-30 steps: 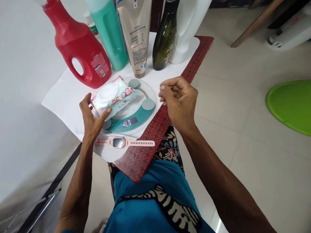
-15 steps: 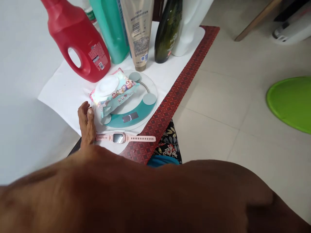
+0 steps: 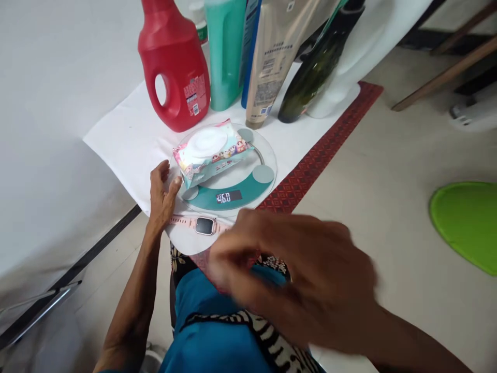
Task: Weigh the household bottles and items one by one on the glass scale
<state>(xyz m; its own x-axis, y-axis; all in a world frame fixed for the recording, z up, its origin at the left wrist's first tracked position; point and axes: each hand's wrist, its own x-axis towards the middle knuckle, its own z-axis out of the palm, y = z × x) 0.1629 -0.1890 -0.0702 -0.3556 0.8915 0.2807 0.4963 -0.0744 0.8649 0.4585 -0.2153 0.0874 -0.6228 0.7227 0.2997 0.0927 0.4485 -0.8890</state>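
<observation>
A pack of wet wipes (image 3: 217, 160) with a white lid lies on a round glass scale (image 3: 248, 181). Lit digits show upside down on the scale's display (image 3: 229, 197). My left hand (image 3: 162, 194) is at the scale's left edge, thumb and fingers apart, holding nothing; whether it touches the glass I cannot tell. A pink-strapped smartwatch (image 3: 204, 226) lies flat in front of the scale, part of its strap hidden. My right hand (image 3: 306, 269), smeared by motion, hovers close to the camera with bent fingers; nothing can be made out in it.
Behind the scale stand a red detergent bottle (image 3: 174, 67), a green bottle (image 3: 224, 57), a beige tube (image 3: 267, 67), a dark green bottle (image 3: 314, 77) and a white bottle (image 3: 349, 77). A white cloth covers the red-patterned table (image 3: 330, 140). A green stool seat (image 3: 469, 223) stands right.
The arm that filled the lower half has drawn back, and my right hand now shows at lower right. My left thumb has spread from the fingers. The display's digits differ, and the view has shifted.
</observation>
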